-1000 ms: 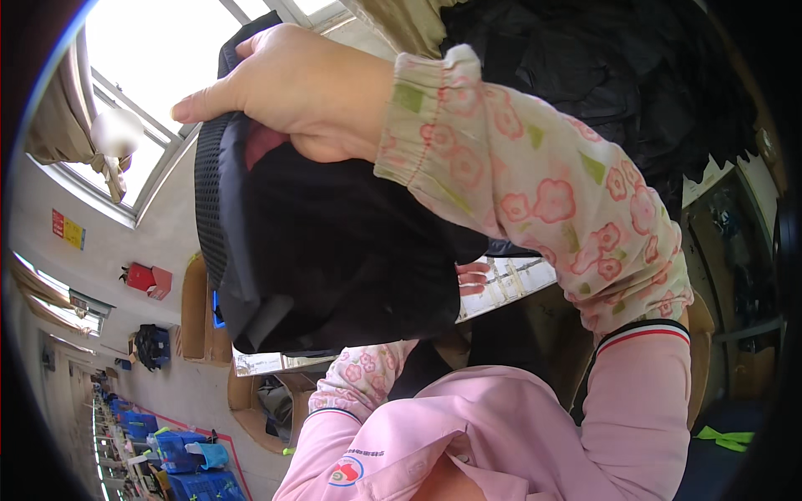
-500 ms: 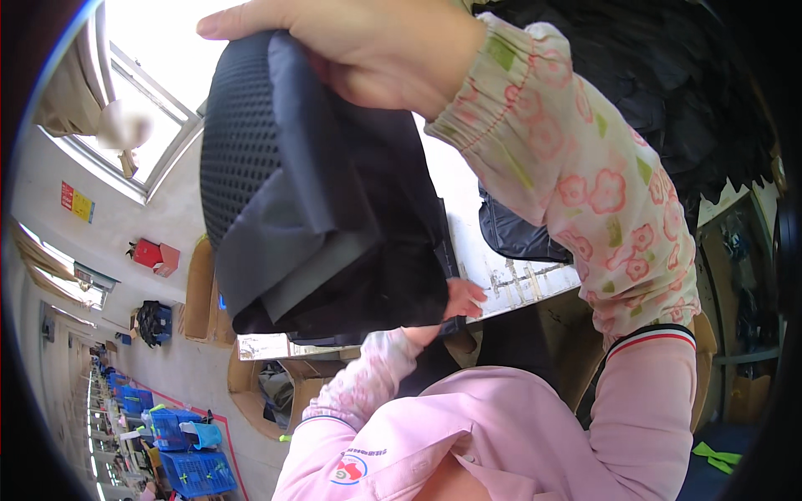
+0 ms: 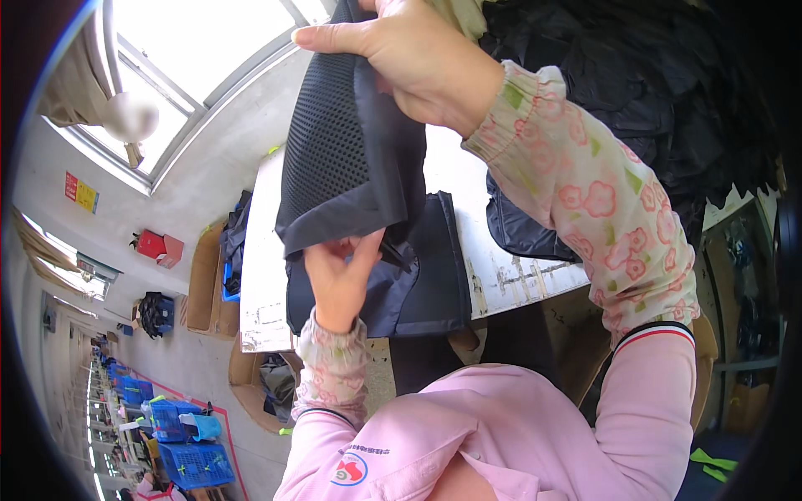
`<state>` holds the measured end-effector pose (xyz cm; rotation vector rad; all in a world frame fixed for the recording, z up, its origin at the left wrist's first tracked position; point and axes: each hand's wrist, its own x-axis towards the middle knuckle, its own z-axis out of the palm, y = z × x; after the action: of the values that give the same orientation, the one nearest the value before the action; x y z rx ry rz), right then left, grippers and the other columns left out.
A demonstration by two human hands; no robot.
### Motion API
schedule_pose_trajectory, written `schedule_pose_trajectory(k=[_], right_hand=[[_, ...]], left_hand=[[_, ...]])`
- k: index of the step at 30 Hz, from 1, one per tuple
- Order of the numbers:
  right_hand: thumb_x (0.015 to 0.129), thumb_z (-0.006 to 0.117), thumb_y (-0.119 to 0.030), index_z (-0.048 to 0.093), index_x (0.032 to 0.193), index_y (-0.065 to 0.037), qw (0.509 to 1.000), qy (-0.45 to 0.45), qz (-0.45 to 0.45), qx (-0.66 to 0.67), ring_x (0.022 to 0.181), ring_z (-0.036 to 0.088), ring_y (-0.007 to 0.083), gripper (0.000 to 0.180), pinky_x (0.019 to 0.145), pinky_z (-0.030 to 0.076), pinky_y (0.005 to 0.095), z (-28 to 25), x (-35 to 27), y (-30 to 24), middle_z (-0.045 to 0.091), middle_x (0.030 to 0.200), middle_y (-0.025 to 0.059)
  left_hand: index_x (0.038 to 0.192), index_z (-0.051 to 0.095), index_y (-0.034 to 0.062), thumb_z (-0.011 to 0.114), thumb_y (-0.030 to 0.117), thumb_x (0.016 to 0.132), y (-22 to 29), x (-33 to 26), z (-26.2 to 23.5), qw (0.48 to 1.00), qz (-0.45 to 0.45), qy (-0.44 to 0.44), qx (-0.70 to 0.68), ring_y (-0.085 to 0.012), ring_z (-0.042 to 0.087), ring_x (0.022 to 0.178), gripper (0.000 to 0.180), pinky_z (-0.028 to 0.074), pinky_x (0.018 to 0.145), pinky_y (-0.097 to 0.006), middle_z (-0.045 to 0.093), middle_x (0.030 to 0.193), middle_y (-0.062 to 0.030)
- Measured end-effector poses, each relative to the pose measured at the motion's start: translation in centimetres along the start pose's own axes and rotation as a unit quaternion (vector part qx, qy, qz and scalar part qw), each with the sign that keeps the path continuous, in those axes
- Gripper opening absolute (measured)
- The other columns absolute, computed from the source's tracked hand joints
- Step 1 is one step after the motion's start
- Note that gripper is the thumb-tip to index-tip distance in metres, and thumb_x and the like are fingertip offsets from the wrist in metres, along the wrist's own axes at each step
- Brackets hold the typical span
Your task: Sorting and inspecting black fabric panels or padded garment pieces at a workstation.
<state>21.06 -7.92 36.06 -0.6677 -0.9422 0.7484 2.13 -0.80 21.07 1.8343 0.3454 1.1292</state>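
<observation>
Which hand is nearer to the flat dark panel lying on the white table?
Left. The left hand pinches the lifted mesh piece just above the flat panel; the right hand grips that piece's top, well above the table.

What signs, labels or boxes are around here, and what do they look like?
Wall sign: far left wall, small rectangle, red and yellow.
Red box: left, by the wall.
Cardboard boxes: left of the white table, brown.
Round badge: on the pink top, red and blue.

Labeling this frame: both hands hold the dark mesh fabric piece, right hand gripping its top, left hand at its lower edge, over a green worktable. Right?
Not quite: the worktable is white, not green, as the head view shows. The rest holds: right hand grips the top of the dark mesh fabric piece, left hand at its lower edge.
</observation>
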Motion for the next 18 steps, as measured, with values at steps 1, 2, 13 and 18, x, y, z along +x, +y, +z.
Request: schedule_pose_trajectory(k=[1,2,13,18], right_hand=[[0.087,0.068,-0.007,0.053,0.100,0.002,1.000,0.002,-0.022,-0.007,0.060,0.060,0.0152,0.021,0.048,0.048,0.0256,0.0,0.0,0.1,0.058,0.079,0.0077],[0.087,0.067,-0.007,0.052,0.101,0.003,0.999,0.005,-0.044,-0.014,0.060,0.059,0.0153,0.023,0.047,0.047,0.0257,0.1,0.0,0.1,0.058,0.079,0.0077],[0.094,0.058,-0.009,0.056,0.095,0.001,0.998,-0.020,-0.054,0.014,0.064,0.064,0.0202,0.010,0.054,0.053,0.0308,-0.3,0.4,-5.1,0.063,0.080,0.0115],[0.093,0.060,-0.012,0.058,0.098,-0.001,0.997,-0.055,-0.040,0.041,0.067,0.064,0.0195,0.012,0.060,0.053,0.0348,3.2,0.6,-1.8,0.064,0.083,0.0098]], left_hand=[[0.101,0.062,-0.0056,0.074,0.007,0.084,0.0,0.5,-0.4,0.989,-0.129,-0.045,0.062,-0.0142,0.057,0.058,0.024,0.047,0.055,-0.029,0.062,0.074,-0.0023],[0.088,0.064,-0.0047,0.075,0.010,0.083,-0.6,0.6,0.0,0.981,-0.132,-0.086,0.115,-0.0155,0.052,0.052,0.019,0.043,0.051,-0.031,0.058,0.063,-0.0018],[0.088,0.066,-0.0008,0.058,0.032,0.095,-13.2,-8.8,2.7,0.816,-0.471,-0.296,-0.153,-0.0219,0.063,0.069,0.035,0.052,0.071,-0.036,0.064,0.074,-0.0113],[0.095,0.062,0.0032,0.054,0.033,0.096,-18.2,-10.5,5.1,0.689,-0.514,-0.306,-0.410,-0.0190,0.057,0.066,0.030,0.048,0.068,-0.033,0.058,0.074,-0.0062]])
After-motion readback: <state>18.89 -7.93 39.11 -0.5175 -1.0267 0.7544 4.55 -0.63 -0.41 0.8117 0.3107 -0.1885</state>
